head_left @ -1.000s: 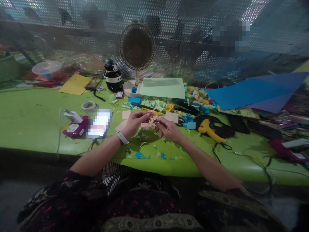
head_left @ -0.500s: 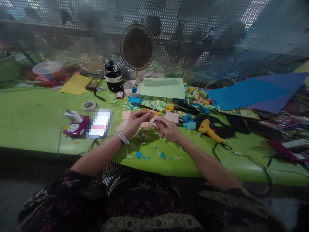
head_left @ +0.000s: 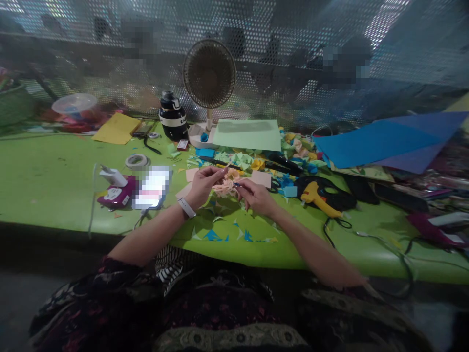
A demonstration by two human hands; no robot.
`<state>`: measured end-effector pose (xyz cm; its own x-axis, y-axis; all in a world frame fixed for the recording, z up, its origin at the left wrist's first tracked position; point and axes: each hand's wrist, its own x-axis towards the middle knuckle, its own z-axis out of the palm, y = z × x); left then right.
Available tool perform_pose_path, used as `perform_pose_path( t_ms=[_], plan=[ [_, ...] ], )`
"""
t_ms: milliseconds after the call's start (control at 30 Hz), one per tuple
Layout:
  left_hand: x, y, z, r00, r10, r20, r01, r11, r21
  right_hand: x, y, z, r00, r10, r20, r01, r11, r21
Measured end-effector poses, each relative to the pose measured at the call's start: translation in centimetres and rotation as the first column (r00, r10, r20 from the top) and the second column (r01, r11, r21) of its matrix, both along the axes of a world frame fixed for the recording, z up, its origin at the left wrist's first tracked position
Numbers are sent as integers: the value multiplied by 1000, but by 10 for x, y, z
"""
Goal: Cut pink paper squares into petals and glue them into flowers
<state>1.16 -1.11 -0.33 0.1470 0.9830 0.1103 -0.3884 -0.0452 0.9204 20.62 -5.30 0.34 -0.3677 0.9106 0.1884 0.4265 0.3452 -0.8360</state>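
My left hand (head_left: 205,186), with a pale band at the wrist, pinches a thin strip of peach paper at its fingertips. Facing it, my right hand (head_left: 254,195) is closed on a small dark-tipped thing too small to name. Curled peach paper pieces (head_left: 224,189) lie between and below the fingertips. Flat peach paper (head_left: 261,179) rests just behind my right hand. Blue paper scraps (head_left: 214,236) are scattered near the table's front edge.
On the green table (head_left: 54,171) stand a fan (head_left: 209,73) and a dark bottle (head_left: 172,117) at the back. A lit phone (head_left: 152,187) and tape roll (head_left: 137,161) are left; a yellow glue gun (head_left: 318,199) and blue sheets (head_left: 381,142) are right.
The peach strip at my left fingertips is tilted lower than before, and the left fingers have shifted slightly left. My right hand has barely moved. The whole view has shifted a little.
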Motion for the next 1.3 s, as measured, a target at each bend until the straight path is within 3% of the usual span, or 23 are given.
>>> perform_pose_path(
  t_ms=[133, 333, 833, 1067, 1300],
  plan=[
    [0, 1, 2, 1000, 10, 24, -9, 1000, -16, 0, 1, -1, 1000, -21, 16, 21, 1000, 13],
    [0, 1, 2, 1000, 3, 8, -3, 1000, -11, 0, 1, 0, 993, -117, 29, 110, 981, 162],
    [0, -2, 4, 999, -48, -24, 48, 999, 12, 0, 1, -1, 993, -119, 20, 115, 984, 133],
    [1, 3, 2, 999, 34, 26, -34, 999, -12, 3, 3, -8, 996, -89, 11, 88, 992, 90],
    [1, -2, 4, 998, -49, -27, 49, 999, -3, 1, 3, -6, 993, -118, 15, 114, 980, 162]
  ],
)
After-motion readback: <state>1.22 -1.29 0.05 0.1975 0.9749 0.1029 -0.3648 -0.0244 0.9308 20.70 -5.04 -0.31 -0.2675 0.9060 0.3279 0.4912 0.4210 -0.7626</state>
